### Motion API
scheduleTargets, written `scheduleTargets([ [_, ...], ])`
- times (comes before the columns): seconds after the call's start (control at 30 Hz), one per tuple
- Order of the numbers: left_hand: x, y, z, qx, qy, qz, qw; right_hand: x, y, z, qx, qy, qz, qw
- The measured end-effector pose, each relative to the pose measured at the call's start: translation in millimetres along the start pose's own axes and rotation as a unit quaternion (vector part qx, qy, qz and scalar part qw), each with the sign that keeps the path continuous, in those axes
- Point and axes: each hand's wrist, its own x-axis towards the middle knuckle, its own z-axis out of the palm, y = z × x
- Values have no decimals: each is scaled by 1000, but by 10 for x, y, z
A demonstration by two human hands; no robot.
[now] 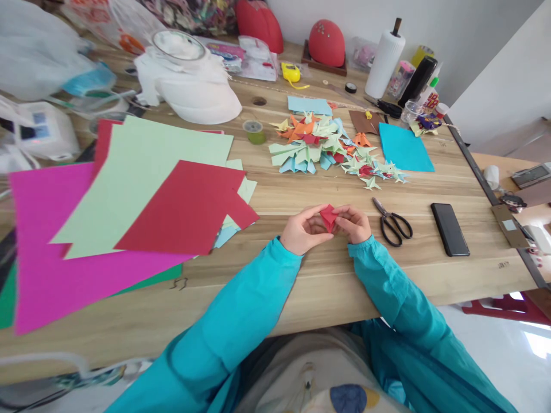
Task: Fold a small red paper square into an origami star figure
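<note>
- While both hands meet over the front part of the table (310, 301), the small red folded paper (329, 217) sits between their fingertips, left of the scissors (384, 214).
- Left hand (301, 230): grasping the folded paper at its left side, index finger along the upper edge, thumb reaching below; the other fingers are largely hidden.
- Right hand (353, 223): pinching the right side with thumb and fingertips; how far its fingers go behind the paper cannot be seen.
- Layers and creases are too small to make out, and I cannot tell whether the paper touches the wood.
- Its narrow tip points toward the person's body, the long axis running roughly from there to the back of the table.
- Green sheet (6, 298): cut off at the left edge, mostly covered by the magenta sheet (47, 229).
- Large red sheet (185, 206): overlaps pale paper pieces (247, 192), of which only margins show.
- Folded paper heap (301, 148): its pieces overlap, hard to tell apart.
</note>
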Motion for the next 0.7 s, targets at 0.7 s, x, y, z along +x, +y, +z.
scheduleTargets([
  [0.7,-30,-2,54,54,-1,30,998,67,93,-11,28,62,65,996],
])
